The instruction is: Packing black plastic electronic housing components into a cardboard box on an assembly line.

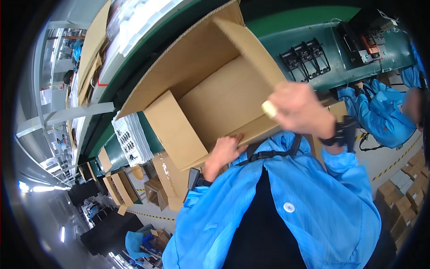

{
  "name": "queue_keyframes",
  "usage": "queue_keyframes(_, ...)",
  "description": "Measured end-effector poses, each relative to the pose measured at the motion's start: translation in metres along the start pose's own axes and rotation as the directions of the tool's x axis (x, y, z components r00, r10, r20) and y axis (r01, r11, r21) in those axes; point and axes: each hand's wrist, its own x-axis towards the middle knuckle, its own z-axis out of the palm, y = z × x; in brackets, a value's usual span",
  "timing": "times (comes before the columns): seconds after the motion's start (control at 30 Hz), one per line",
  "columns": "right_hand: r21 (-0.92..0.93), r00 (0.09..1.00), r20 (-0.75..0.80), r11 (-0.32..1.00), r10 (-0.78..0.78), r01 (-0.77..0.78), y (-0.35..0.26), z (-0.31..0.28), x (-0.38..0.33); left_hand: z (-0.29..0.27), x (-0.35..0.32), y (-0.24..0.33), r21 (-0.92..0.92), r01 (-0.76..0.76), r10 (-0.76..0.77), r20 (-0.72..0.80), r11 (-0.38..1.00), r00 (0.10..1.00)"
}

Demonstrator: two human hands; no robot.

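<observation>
An open corrugated-cardboard box (224, 96) sits just in front of the person, tilted across the view over a smooth green worktop (330, 39), its plain brown interior showing and its stiff rectangular flaps standing outward. The left hand (225, 151) lies on the box's near edge, its fingers close together over the board; whether they pinch it cannot be told. The right hand (298, 107), smeared by blur, hangs over the near right part of the box with fingers curled inward; a small pale-yellow piece (269, 109) shows at the fingers, and it is unclear whether it is worn or held. Dark bands circle both wrists. The person's jacket (215, 219) is thin, creased blue cloth, with a round white button (289, 207). Left of the box stands a ribbed white tray (142, 136) carrying small dark parts; beyond its right side lie angular black frames (307, 58). Farther right, a co-worker in wrinkled blue cloth (383, 112) is beside the worktop.
</observation>
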Motion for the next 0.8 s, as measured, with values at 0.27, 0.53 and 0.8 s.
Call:
queue_keyframes(0.27, -0.169, 0.836, -0.090, 0.819, 0.542, -0.549, 0.076, -0.062, -0.066, -0.005, 0.003, -0.093, 0.296, 0.182, -0.150, -0.127, 0.938, 0.981)
queue_keyframes(0.53, -0.368, 0.761, -0.108, 0.685, 0.639, -0.628, 0.093, 0.025, -0.109, -0.064, -0.043, -0.070, 0.256, -0.026, 0.146, -0.462, 0.966, 0.875)
queue_keyframes(0.8, -0.595, 0.713, -0.108, 0.530, 0.692, -0.604, 0.037, 0.062, -0.037, -0.082, -0.117, -0.135, -0.365, -0.066, -0.277, -0.800, 0.929, 0.532)
